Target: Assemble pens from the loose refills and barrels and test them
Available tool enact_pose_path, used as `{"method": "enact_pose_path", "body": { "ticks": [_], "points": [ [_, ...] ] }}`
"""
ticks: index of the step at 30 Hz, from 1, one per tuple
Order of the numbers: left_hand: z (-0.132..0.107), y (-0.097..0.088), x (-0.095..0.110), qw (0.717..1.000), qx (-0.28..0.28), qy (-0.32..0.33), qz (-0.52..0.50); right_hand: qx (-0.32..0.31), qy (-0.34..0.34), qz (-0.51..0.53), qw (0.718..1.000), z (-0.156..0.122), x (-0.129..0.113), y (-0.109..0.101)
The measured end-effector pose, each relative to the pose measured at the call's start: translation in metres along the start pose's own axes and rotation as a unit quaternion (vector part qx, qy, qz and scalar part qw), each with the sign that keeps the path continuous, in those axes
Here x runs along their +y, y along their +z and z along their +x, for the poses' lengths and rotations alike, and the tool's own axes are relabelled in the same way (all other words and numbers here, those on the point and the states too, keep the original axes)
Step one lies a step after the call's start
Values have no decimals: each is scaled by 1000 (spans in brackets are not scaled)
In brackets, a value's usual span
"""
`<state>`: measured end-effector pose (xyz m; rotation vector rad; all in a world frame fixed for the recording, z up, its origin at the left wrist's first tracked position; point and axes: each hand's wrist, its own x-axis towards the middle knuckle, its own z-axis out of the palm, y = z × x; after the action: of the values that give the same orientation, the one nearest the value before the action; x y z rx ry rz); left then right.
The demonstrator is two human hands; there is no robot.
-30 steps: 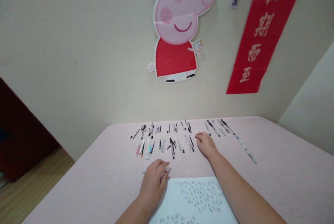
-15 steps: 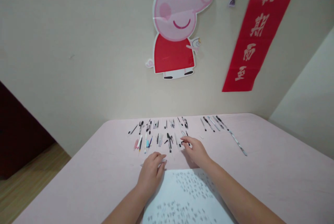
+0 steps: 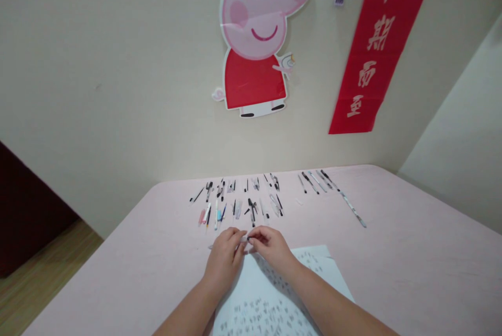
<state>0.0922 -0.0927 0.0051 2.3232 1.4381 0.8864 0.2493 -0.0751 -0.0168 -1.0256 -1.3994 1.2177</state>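
My left hand (image 3: pixel 224 258) is closed around a pale pen barrel (image 3: pixel 243 239), mostly hidden by the fingers; one thin end pokes out on the left. My right hand (image 3: pixel 271 248) pinches a small black pen part (image 3: pixel 248 239) right at the barrel's right end. Whether the two parts are joined I cannot tell. Both hands are above the top edge of a handwritten sheet of paper (image 3: pixel 254 294). Just beyond them lie groups of pen parts, among them a black pen (image 3: pixel 251 212) and a clear barrel with a dark refill (image 3: pixel 276 205).
A back row of pen parts (image 3: pixel 220 189) lies near the wall. At the right are several whole pens (image 3: pixel 309 182) and a long patterned pen (image 3: pixel 353 209). A small white scrap (image 3: pixel 299 201) rests on the pink tabletop (image 3: pixel 411 252). Behind stands a wall with a cartoon pig cutout (image 3: pixel 254 80).
My right hand has come back from the front row of pen parts to my left hand, bringing the small black part. My left hand keeps the barrel. The view has shifted slightly.
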Motion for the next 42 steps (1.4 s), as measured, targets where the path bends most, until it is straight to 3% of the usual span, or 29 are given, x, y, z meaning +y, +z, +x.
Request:
{"method": "enact_pose_path", "body": {
  "ticks": [13,33,42],
  "points": [
    [0,-1,0,1000,-6,10,29,0,-69,-110,992,-5,-3,0],
    [-1,-1,1,998,-11,37,57,-32,-91,-286,953,-10,-14,-7],
    [-1,-2,2,998,-9,27,54,-49,-103,-267,957,-12,-21,-10]
  ]
}}
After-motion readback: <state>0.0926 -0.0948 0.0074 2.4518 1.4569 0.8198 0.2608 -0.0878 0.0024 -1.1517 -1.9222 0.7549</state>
